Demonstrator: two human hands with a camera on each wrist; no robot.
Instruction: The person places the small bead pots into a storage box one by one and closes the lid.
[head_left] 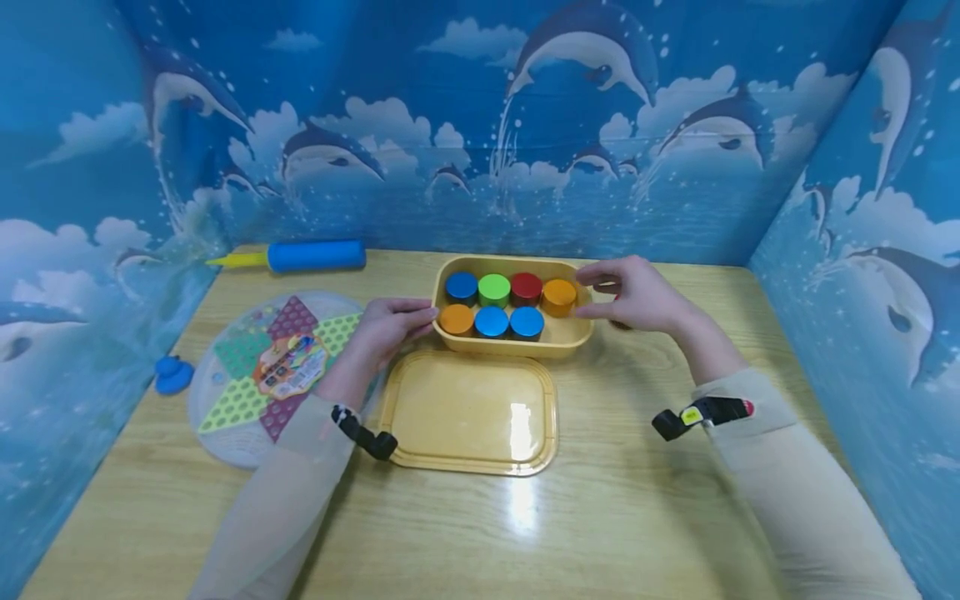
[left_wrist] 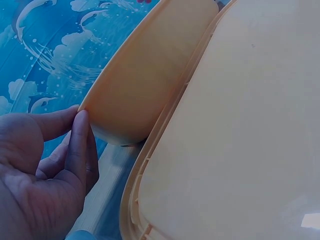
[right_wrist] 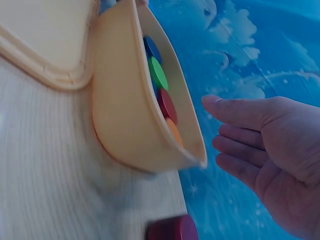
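A yellow plastic tub (head_left: 517,346) stands towards the back of the table, with several short round pieces in two rows inside: blue, green (head_left: 494,289), red (head_left: 527,288) and orange (head_left: 559,297). My left hand (head_left: 390,325) pinches the tub's left rim between thumb and fingers, as the left wrist view shows. Beside the tub's right end is my right hand (head_left: 636,293), fingers apart and holding nothing. A dark red cylinder (right_wrist: 172,229) lies near that end in the right wrist view; in the head view the hand mostly hides it. In front of the tub lies its yellow lid (head_left: 465,408).
To the left, a round clear pack of patterned triangles (head_left: 247,358) lies partly under the left arm. A blue pump (head_left: 317,256) with a yellow tip sits behind it, and a small blue knobbed piece (head_left: 172,375) at the table's left edge. Dolphin-printed cloth walls surround the table.
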